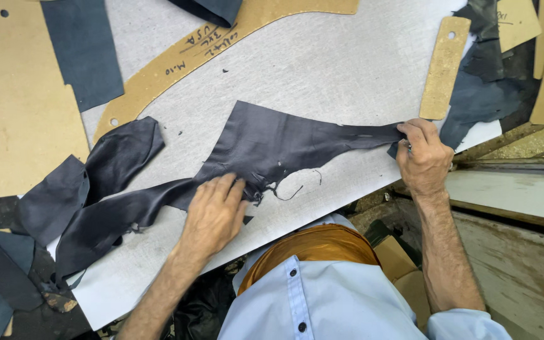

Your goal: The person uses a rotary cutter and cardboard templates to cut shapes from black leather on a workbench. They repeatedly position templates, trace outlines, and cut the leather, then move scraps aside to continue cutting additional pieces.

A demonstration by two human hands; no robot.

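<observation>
Grey tabletop (322, 69) carried dark fabric (272, 141), spread but uncut; left hand (214, 211) pressed flat on it; right hand (423, 157) pinched its end; templates (443, 66) lay unused.

Fabric piece (272, 148) lies spread across the middle of the sheet (322, 69) covering the bench. Left hand (212, 214) rests flat on the fabric's near edge; right hand (424, 157) holds its right tip at the sheet's right edge. Curved cardboard pattern (221, 41) lies behind the fabric, on the sheet. Narrow cardboard strip (443, 68) lies behind the right hand. Fabric scraps (58, 195) lie left; further scraps (486, 82) lie right.
</observation>
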